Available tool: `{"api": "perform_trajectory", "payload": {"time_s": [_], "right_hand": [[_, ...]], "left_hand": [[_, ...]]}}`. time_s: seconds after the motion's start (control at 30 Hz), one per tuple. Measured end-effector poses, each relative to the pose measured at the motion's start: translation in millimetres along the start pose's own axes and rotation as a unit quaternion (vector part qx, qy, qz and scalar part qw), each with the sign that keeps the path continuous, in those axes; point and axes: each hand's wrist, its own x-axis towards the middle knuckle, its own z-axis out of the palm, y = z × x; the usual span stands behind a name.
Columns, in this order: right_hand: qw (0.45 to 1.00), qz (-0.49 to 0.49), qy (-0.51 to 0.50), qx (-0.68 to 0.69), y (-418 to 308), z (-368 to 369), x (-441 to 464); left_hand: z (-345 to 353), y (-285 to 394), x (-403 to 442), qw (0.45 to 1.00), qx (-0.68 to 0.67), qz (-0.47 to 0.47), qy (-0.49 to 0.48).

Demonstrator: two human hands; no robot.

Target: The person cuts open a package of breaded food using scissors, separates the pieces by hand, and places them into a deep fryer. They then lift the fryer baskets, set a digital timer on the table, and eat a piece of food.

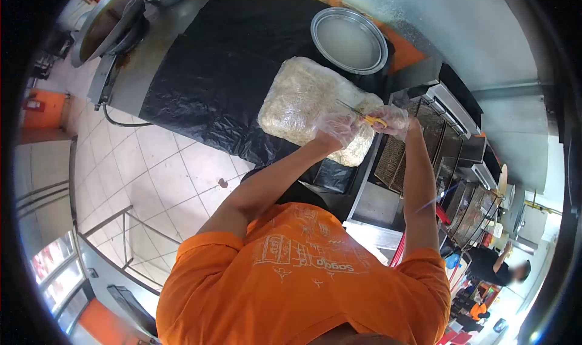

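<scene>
A large clear plastic bag (297, 96), packed with pale, shredded-looking food, lies on a black plastic sheet (212, 60) over the counter. My right hand (393, 119), in a clear disposable glove, grips scissors (374, 121) by their yellow handles, with the blades pointing left over the bag. Just left of the scissors, my left hand (339, 129), gloved too, is closed on the bag's plastic near its right part; its fingertips are partly hidden. Behind the bag stands a round metal pan (350, 40) with a whitish content.
Wire fryer baskets (394, 160) and metal fryer equipment (448, 109) stand right of the counter. A large metal pot (109, 24) sits at the far left. A tiled floor (163, 169) shows below the counter. Another person (491, 266) stands in the background at the lower right.
</scene>
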Motion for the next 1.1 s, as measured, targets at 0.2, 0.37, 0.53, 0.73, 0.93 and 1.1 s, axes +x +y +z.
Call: {"api": "perform_trajectory", "payload": {"time_s": [0.2,0.37,0.53,0.73,0.93,1.1], "right_hand": [[0.995,-0.037,-0.014,0.086,7,-5,34],[0.996,-0.007,-0.087,-0.011,-27,4,48],[0.995,0.011,-0.042,-0.089,-63,29,48],[0.986,0.028,-0.076,-0.147,-68,23,54],[0.989,0.011,-0.083,-0.122,-82,49,80],[0.993,0.043,-0.097,-0.058,-105,67,105]], "left_hand": [[7,-3,-12,0.997,0.033,0.042,0.058],[43,-35,-22,0.998,-0.031,0.057,0.028],[77,-47,-26,0.704,-0.709,0.025,0.034],[-15,-12,-44,0.997,-0.071,0.027,0.032],[19,-21,-38,0.993,-0.071,0.084,0.045],[-9,-13,-50,0.990,-0.072,0.115,0.044]]}}
